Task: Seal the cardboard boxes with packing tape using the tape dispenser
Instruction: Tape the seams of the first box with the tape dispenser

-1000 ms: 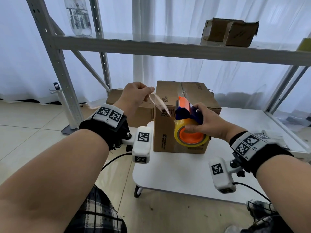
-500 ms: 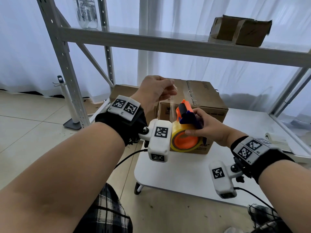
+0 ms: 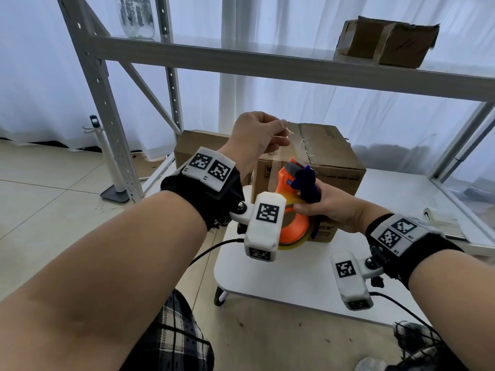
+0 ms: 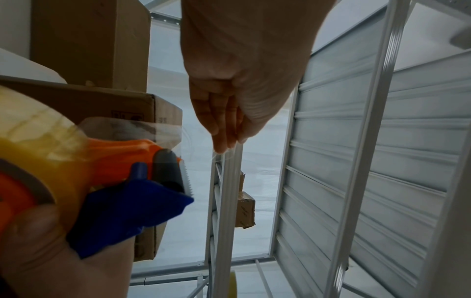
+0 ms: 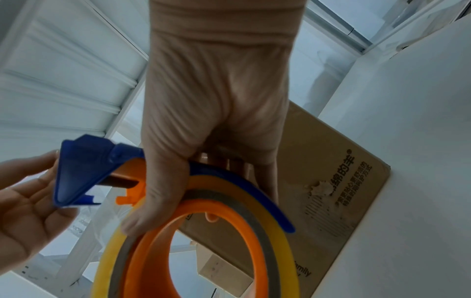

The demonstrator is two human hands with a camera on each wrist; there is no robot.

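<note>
On the white bench (image 3: pixel 281 274) in front of you stands the cardboard box (image 3: pixel 325 153), its top flaps closed and the middle seam facing up. Just in front of that box, your right hand (image 3: pixel 330 210) grips the tape dispenser (image 3: pixel 293 183), an orange frame with a blue guard and a roll of clear yellowish tape; your thumb lies across the side of the roll and your fingers curl round the far side, as the right wrist view shows. You hold the dispenser off the bench, level with the near face of the box, its toothed blade end pointing up and away from you.

Your left hand (image 3: pixel 257 137) is raised above the near top edge of the box, thumb and fingertips (image 4: pixel 224 141) pinched on the free end of the tape strip (image 3: pixel 278 153). That clear strip runs from your pinch down to the dispenser's blade end, and part of it passes in front of the box's upper corner; whether it touches the cardboard there cannot be made out.

Behind and to the left sits a second cardboard box (image 3: pixel 201 145). A metal rack (image 3: pixel 267 62) spans the scene above, with a small brown box (image 3: pixel 385 44) on its shelf at the right and a clear jar (image 3: pixel 136 20) at the left.
</note>
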